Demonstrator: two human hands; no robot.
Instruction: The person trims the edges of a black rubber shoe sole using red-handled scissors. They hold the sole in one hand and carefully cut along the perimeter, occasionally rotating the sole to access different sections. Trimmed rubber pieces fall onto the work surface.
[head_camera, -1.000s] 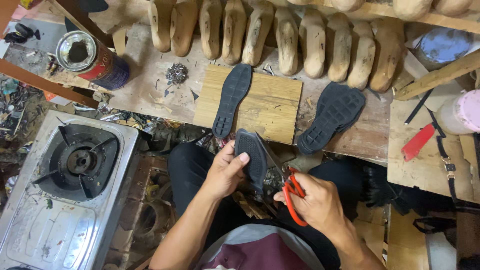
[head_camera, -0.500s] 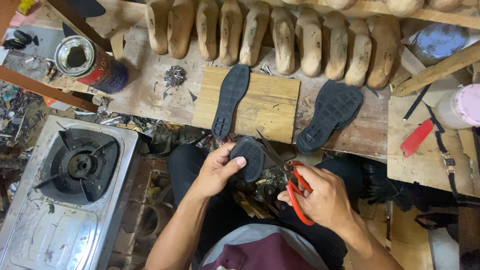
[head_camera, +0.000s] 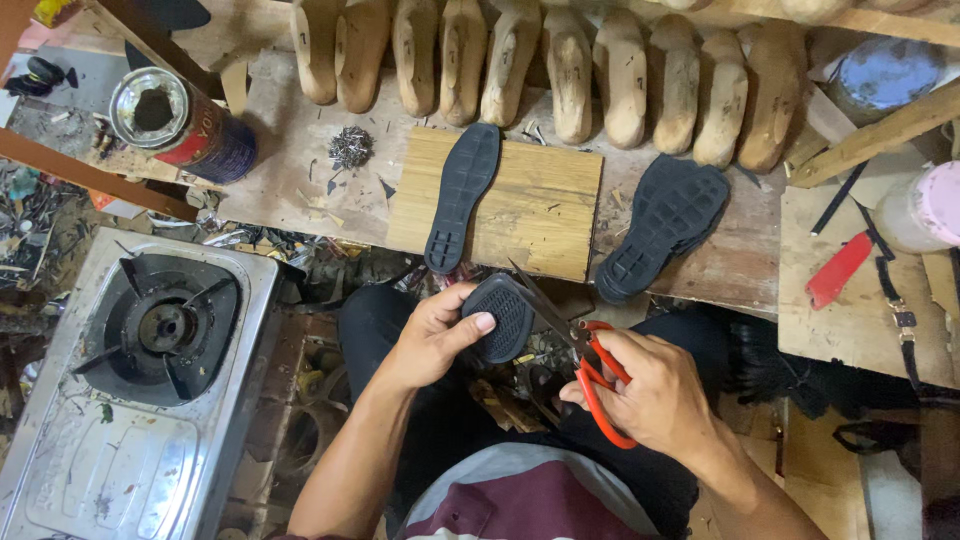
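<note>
Just below the wooden board (head_camera: 500, 200), over the lap, the left hand (head_camera: 430, 335) grips a black rubber sole piece (head_camera: 500, 315), thumb pressed on its tread. The right hand (head_camera: 645, 390) is closed through red-handled scissors (head_camera: 585, 365), blades parted at the piece's right edge (trimming looks underway). A clean cut next would call for turning the piece steadily into the blades.

Surface (head_camera: 300, 180) bare between can (head_camera: 180, 125) and board (head_camera: 530, 200). Lasts (head_camera: 540, 60) wall off the far edge; stove (head_camera: 140, 380) blocks the left, sole (head_camera: 665, 225) lies right of board.
</note>
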